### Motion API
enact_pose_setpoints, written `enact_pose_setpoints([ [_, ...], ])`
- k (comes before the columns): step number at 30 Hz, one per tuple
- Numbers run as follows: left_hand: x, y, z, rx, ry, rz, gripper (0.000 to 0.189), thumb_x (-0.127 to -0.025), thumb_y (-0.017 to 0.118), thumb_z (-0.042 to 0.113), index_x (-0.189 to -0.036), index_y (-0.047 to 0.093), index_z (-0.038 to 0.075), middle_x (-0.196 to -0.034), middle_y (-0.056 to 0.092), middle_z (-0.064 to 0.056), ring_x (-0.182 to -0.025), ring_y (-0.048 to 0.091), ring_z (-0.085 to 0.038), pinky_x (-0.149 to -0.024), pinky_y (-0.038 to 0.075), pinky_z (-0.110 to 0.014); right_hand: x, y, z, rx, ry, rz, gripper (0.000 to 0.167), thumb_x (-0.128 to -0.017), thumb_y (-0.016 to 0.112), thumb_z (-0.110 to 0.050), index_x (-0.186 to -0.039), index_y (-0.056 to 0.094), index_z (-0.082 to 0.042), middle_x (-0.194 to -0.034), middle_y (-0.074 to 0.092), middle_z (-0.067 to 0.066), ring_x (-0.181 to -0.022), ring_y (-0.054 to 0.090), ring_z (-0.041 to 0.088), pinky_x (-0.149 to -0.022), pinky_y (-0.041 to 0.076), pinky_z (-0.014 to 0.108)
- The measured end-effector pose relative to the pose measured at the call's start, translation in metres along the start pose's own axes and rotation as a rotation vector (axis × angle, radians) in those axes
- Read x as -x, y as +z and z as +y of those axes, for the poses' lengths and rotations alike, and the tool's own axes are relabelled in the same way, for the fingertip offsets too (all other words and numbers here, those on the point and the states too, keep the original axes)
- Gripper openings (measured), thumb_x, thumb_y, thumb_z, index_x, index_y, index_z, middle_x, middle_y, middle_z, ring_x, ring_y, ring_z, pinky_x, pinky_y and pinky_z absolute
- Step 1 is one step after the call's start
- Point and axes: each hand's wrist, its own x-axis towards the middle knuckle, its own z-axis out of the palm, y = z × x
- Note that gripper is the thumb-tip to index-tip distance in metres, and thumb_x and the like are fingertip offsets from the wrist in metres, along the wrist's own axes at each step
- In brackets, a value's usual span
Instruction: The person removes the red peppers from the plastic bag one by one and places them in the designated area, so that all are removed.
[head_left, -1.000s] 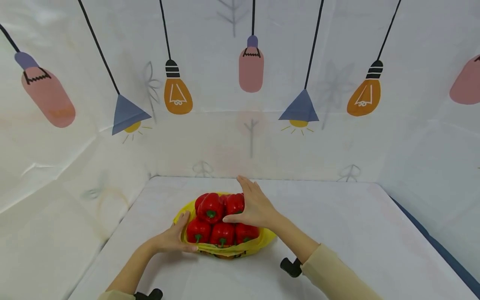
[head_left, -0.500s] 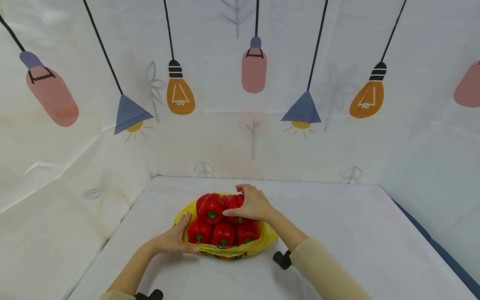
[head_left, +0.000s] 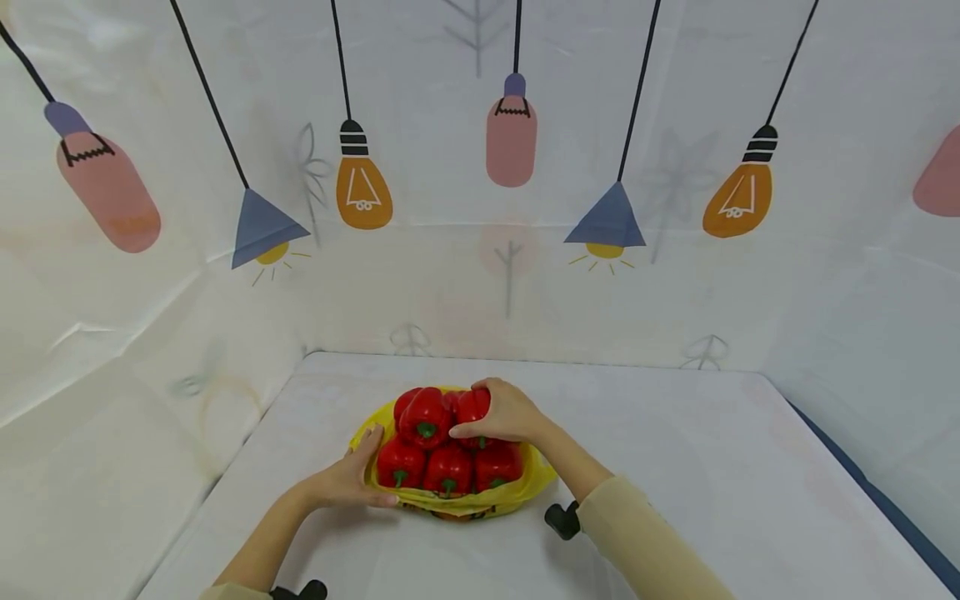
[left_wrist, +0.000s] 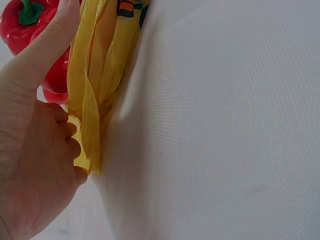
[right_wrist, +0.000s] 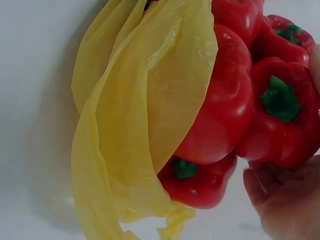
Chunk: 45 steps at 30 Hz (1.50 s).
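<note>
Several glossy red bell peppers (head_left: 450,467) with green stems sit piled in a yellow plastic bag (head_left: 525,492) whose top is opened wide. At the bag's left side my left hand (head_left: 341,483) holds its edge; in the left wrist view the fingers curl against the yellow plastic (left_wrist: 102,75) and the thumb lies up along a pepper (left_wrist: 57,70). My right hand (head_left: 510,414) grips a bell pepper (head_left: 471,407) at the upper right of the pile. The right wrist view shows fingers under this pepper (right_wrist: 267,145), with part of the hand cut off by the frame.
A white-covered table (head_left: 675,467) carries the bag near its middle. Behind it hangs a pale cloth wall (head_left: 450,275) printed with lamps and bulbs. Black wrist cameras (head_left: 562,520) sit at both sleeves.
My right hand has come down from above the pile, and its fingers have closed around the upper right bell pepper. The left hand stays at the bag's edge.
</note>
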Motion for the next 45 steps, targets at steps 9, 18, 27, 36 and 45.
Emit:
enact_pose_setpoints([
  [9, 0.000, 0.001, 0.001, -0.005, -0.020, -0.010, 0.122, -0.074, 0.080, 0.048, -0.152, 0.002, -0.004, -0.157, 0.001, -0.027, -0.142, 0.000, -0.047, -0.107, 0.011, -0.069, -0.001, 0.004, 0.004, 0.018, -0.065, 0.030, 0.083, -0.066, 0.077, -0.064, -0.125, 0.053, -0.011, -0.111, 0.059, 0.000, -0.096, 0.057, 0.017, -0.075, 0.056, 0.034],
  [18, 0.001, 0.001, 0.003, -0.009, -0.021, -0.011, 0.121, -0.074, 0.079, 0.047, -0.152, 0.002, -0.004, -0.157, 0.002, -0.028, -0.142, 0.001, -0.048, -0.107, 0.013, -0.069, 0.010, 0.001, 0.009, 0.113, -0.190, 0.196, 0.076, -0.067, 0.079, -0.059, -0.123, 0.055, -0.013, -0.113, 0.058, -0.001, -0.095, 0.059, 0.016, -0.076, 0.056, 0.033],
  [27, 0.002, 0.000, 0.003, -0.018, -0.017, -0.009, 0.122, -0.074, 0.079, 0.049, -0.152, 0.002, -0.005, -0.157, 0.002, -0.028, -0.142, 0.001, -0.048, -0.106, 0.012, -0.070, 0.019, -0.014, 0.007, 0.145, -0.466, 0.458, 0.077, -0.064, 0.085, -0.048, -0.123, 0.052, -0.010, -0.111, 0.057, 0.000, -0.094, 0.063, 0.017, -0.072, 0.057, 0.029],
  [36, 0.001, 0.000, 0.003, -0.014, -0.029, -0.004, 0.121, -0.074, 0.079, 0.049, -0.152, 0.003, -0.004, -0.157, 0.002, -0.027, -0.143, 0.001, -0.046, -0.108, 0.013, -0.068, 0.022, -0.039, 0.000, 0.178, -0.692, 0.627, 0.079, -0.065, 0.085, -0.044, -0.125, 0.053, -0.005, -0.115, 0.055, 0.007, -0.097, 0.062, 0.023, -0.073, 0.058, 0.035],
  [45, 0.001, 0.001, 0.002, -0.008, -0.035, -0.007, 0.121, -0.074, 0.078, 0.050, -0.152, 0.003, -0.003, -0.157, 0.002, -0.027, -0.143, 0.000, -0.046, -0.107, 0.013, -0.069, 0.027, -0.053, -0.007, 0.216, -0.779, 0.656, 0.081, -0.062, 0.087, -0.040, -0.125, 0.052, -0.003, -0.119, 0.054, 0.010, -0.104, 0.060, 0.026, -0.076, 0.058, 0.038],
])
